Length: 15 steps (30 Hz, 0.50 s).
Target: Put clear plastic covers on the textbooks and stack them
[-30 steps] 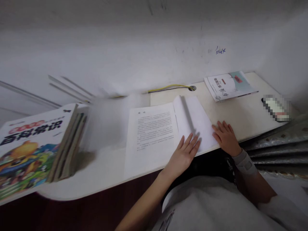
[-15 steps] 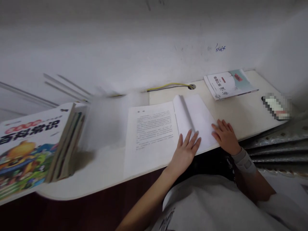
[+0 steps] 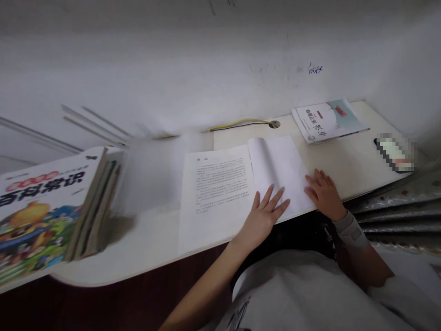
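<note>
An open book (image 3: 220,197) lies in front of me at the desk's near edge, a printed page on its left side. On its right side a blank white sheet (image 3: 287,158) lies flat, and beside the spine a page (image 3: 262,158) bulges up in a curl. My left hand (image 3: 267,214) rests with fingers spread across the lower end of that curled page. At the sheet's right edge my right hand (image 3: 324,193) lies open, fingertips touching the paper and a grey band (image 3: 349,229) round the wrist.
A stack of books (image 3: 44,207) with a colourful cover stands at the left. Toward the back right are a booklet (image 3: 329,119) and a phone (image 3: 394,154), partly pixelated. A yellow cable (image 3: 237,123) runs along the wall into a desk hole (image 3: 274,124).
The curled page beside the spine bulges wider and rounder than before. My right hand has shifted very slightly to the right; my left hand stays nearly in place.
</note>
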Each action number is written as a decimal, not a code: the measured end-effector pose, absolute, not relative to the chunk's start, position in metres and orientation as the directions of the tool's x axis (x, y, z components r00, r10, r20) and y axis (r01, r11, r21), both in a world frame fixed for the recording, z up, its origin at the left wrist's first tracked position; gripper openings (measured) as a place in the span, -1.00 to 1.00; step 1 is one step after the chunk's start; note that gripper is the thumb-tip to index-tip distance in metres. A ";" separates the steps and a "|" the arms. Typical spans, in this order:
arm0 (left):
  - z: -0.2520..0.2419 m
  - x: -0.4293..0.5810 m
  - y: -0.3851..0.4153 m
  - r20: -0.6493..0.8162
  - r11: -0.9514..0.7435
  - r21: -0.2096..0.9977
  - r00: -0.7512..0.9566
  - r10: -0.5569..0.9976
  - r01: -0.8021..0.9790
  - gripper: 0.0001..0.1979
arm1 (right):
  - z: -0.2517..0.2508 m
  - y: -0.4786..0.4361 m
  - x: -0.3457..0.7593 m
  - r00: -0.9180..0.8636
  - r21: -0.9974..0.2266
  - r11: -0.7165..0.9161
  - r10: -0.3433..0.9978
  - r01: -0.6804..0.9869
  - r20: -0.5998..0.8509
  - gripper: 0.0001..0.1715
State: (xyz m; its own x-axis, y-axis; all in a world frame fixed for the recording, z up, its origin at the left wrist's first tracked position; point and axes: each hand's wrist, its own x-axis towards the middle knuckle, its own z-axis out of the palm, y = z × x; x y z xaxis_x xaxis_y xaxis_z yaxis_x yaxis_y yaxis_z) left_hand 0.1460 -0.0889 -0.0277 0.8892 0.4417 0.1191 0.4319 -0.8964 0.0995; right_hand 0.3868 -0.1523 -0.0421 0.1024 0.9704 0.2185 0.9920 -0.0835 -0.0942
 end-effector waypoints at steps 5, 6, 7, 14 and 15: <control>-0.027 0.161 -0.089 0.092 -0.887 0.099 0.883 0.460 0.452 -0.42 | -0.043 -0.151 0.389 0.091 -0.084 -0.073 0.969 0.994 0.229 -0.43; -0.027 0.164 -0.089 0.085 -0.886 0.096 0.883 0.461 0.454 -0.42 | -0.043 -0.151 0.389 0.085 -0.080 -0.069 0.970 0.994 0.227 -0.43; -0.027 0.165 -0.090 0.077 -0.886 0.093 0.884 0.461 0.454 -0.43 | -0.043 -0.151 0.388 0.082 -0.077 -0.066 0.971 0.995 0.224 -0.44; -0.024 0.160 -0.089 0.038 -0.909 0.127 0.913 0.405 0.398 -0.44 | -0.040 -0.152 0.387 0.072 -0.073 -0.058 0.976 0.996 0.206 -0.44; -0.024 0.160 -0.088 0.040 -0.909 0.134 0.914 0.404 0.395 -0.44 | -0.040 -0.152 0.387 0.068 -0.073 -0.054 0.977 0.996 0.204 -0.45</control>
